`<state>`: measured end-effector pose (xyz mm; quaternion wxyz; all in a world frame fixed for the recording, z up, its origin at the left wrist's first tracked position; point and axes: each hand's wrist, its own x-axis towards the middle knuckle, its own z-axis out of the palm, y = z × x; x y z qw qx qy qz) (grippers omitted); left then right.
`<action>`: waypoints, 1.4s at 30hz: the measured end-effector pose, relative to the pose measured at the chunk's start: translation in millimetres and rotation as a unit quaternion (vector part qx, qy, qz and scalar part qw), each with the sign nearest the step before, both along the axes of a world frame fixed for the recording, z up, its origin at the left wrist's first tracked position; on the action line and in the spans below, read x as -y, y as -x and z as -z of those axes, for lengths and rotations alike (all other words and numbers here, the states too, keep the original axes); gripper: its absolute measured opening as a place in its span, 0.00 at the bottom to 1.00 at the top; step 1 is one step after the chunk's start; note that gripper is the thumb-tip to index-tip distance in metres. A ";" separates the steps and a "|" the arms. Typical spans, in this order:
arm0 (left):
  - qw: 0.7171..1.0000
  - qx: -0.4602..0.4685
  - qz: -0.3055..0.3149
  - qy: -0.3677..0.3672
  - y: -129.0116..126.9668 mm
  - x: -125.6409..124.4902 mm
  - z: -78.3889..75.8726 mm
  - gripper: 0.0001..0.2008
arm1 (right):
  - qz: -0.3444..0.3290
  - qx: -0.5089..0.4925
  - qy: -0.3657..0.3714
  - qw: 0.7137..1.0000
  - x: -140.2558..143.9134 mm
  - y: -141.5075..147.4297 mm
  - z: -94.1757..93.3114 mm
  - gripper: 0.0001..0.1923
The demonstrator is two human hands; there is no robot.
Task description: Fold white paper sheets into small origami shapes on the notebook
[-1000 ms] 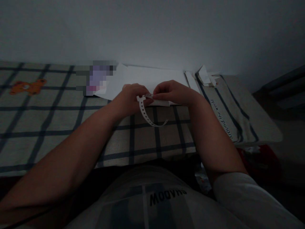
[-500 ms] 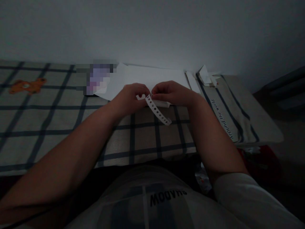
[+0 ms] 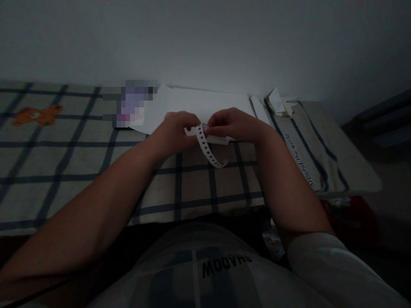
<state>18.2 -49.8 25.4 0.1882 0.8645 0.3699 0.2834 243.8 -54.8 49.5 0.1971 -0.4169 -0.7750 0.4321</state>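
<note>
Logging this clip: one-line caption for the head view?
Left hand and right hand pinch a white perforated strip over a checked bedsheet.

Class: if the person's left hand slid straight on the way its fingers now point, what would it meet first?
Probably the right hand: the left hand points at it across the white strip both pinch. Depth is unclear.

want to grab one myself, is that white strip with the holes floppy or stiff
Likely floppy: the perforated strip droops and curls below where both hands pinch it. Probably very light, since it looks thin. It may tear easily at the holes.
</note>
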 end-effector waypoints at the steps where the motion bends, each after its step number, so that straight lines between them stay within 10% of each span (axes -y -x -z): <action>1: 1.000 0.005 0.003 0.001 -0.2 0.0 0.1 0.07 | 0.002 0.002 -0.005 1.000 0.2 0.0 0.0 0.12; 42: 0.999 -0.007 0.037 -0.028 -0.5 1.2 -2.5 0.10 | -0.034 0.017 -0.012 0.999 -1.1 -1.5 0.0 0.12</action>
